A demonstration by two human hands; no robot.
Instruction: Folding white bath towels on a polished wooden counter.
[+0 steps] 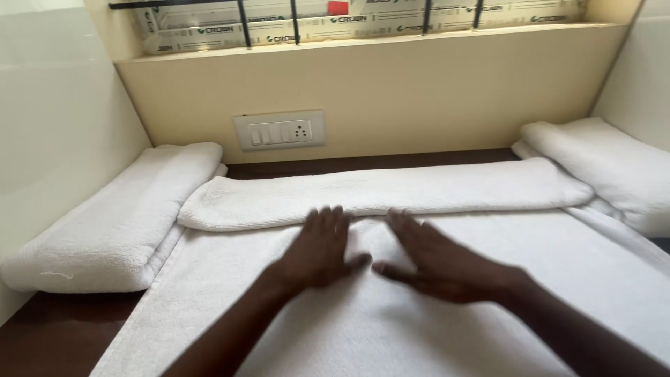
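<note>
Both your hands lie flat, fingers spread and gripping nothing: left hand (319,248), right hand (436,262), on the white towel (488,279), whose folded far edge (384,192) runs left to right.

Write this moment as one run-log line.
left hand: flat on white towel | right hand: flat on towel | folded towels at sides

Looks like a room in a home or guesthouse: cream walls, a wall switch panel (280,130) with a socket, a barred window (293,17) above a ledge, and white towels (112,223) folded on a dark wooden surface (49,335).
</note>
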